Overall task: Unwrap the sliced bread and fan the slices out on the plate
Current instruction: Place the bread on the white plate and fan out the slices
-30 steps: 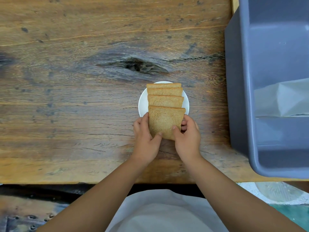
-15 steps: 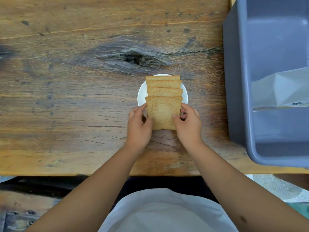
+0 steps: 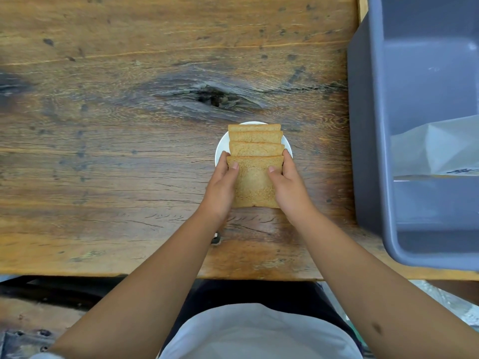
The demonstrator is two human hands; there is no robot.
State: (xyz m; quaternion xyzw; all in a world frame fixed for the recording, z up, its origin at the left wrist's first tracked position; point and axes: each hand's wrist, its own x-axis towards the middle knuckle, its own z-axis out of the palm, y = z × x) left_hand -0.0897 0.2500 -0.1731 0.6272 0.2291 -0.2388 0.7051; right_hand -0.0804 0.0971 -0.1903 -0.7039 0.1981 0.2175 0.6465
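Both our hands have slid further up the sides of the front slice (image 3: 255,181) since a moment ago. Our left hand (image 3: 222,186) and right hand (image 3: 286,186) now pinch it between them, thumbs on top. Four bread slices lie in a row on the small white plate (image 3: 220,149) on the worktop (image 3: 129,125). The front slice seems to hang off the plate, though our hands hide that edge. We should nudge it back gently and evenly, so it does not tear or slip off.
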